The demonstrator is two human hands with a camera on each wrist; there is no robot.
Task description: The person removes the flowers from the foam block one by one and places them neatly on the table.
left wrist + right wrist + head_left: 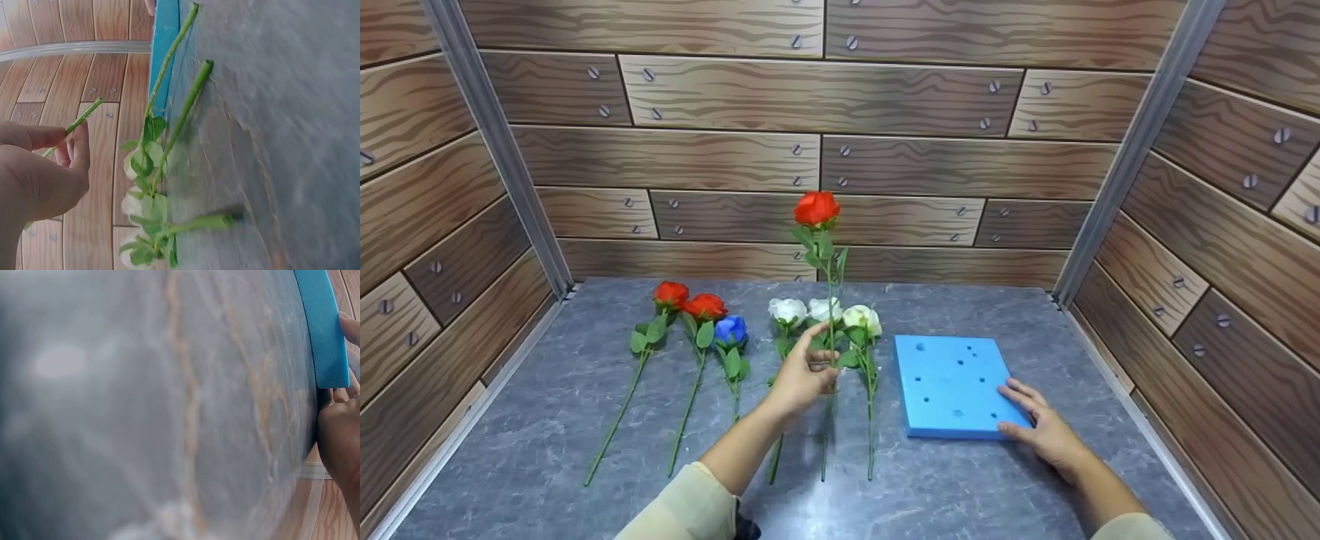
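Observation:
My left hand (802,379) pinches the green stem of a red rose (817,208) and holds it upright above the table. In the left wrist view, the cut lower end of this stem (84,116) sticks out past the thumb and fingers. At the right, my right hand (1054,435) grips the near right corner of a blue foam block (952,386), thumb and fingertips along its edges. The block lies flat and has several round holes in its top. Three white roses (787,311) lie side by side beneath and around the left hand.
Two more red roses (670,295) and a blue rose (730,330) lie at the left, blooms toward the back. The grey marbled table (547,420) is enclosed by wood-patterned walls (735,161) with metal corner posts (1140,150).

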